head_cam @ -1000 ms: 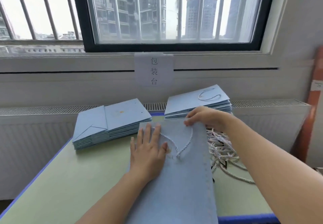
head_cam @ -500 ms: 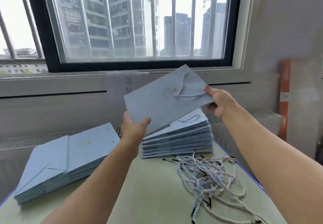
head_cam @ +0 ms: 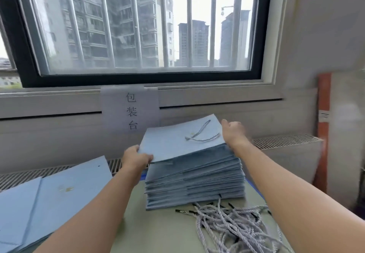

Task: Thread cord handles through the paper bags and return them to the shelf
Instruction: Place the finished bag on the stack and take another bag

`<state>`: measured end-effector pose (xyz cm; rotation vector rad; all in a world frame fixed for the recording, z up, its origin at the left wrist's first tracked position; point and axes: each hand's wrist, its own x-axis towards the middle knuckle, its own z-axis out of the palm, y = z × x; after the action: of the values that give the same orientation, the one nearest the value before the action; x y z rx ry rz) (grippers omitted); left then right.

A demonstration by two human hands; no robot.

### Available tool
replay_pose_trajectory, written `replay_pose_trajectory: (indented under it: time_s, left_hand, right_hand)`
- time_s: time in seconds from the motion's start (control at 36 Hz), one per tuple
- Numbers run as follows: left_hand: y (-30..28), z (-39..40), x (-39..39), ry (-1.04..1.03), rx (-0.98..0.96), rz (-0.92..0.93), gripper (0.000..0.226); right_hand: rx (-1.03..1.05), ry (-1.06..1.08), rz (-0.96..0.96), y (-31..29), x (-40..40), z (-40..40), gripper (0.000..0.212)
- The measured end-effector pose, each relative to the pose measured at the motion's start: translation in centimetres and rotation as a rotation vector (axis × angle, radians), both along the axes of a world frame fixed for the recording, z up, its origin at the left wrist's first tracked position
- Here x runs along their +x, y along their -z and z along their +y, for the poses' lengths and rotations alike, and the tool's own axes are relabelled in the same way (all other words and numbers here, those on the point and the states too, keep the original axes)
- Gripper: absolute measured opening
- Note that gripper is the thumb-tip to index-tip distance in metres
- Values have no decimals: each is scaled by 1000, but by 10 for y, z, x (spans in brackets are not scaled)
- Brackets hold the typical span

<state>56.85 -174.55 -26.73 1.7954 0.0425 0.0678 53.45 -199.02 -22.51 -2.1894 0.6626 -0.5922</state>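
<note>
On the pale green desk (head_cam: 164, 231) under a barred window (head_cam: 138, 25) – tall stack of blue paper bags (head_cam: 194, 181) at centre, second, lower pile of bags (head_cam: 49, 199) at left, loose tangle of white cords (head_cam: 235, 225) at right front, just beside the tall stack. Radiator grille (head_cam: 284, 140) runs behind the desk; orange strip (head_cam: 324, 126) stands against the right wall.

Top bag (head_cam: 177, 140), cord handle (head_cam: 203, 134) already threaded, lies on the tall stack. Left hand (head_cam: 136, 158) pinches its near left corner, thumb on top. Right hand (head_cam: 234, 132) is at the far right edge; grip there – cannot tell, fingers hidden behind the hand.

Versus half a second ago: the bag was held up in the air above the stack, now it is down on it. Both hands have dropped with it.

White paper sign (head_cam: 130, 110) under the sill reads 包装台.
</note>
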Motion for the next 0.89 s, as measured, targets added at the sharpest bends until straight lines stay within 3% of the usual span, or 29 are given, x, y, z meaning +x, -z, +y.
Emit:
replay_pose_trajectory:
  time_s: [0.06,0.14,0.28,0.47,0.64,0.78,0.89]
  left_hand:
    - [12,-5,5,36,39,26,40]
    - [28,-11,9,60,92,71,25]
    - [47,-18,14,53,292,96,51]
    - [49,-23,11,85,563,45,46]
    - [38,-17,-15,116,710,-129,48]
    - [33,29,-48,-63,934,-418,47]
    - [44,82,-72,-158,1186,-327,61]
  right_hand:
    - [-182,66,114,6,0,-6,34]
    - [-332,119,177,13,2,-11,31]
    - [-484,146,217,21,2,-11,33]
    - [-556,130,264,20,-8,-3,39]
    - [-658,124,226,13,-22,12,42]
    - [-761,70,146,15,-33,44,37]
    - [-819,-62,77,31,-42,85,34]
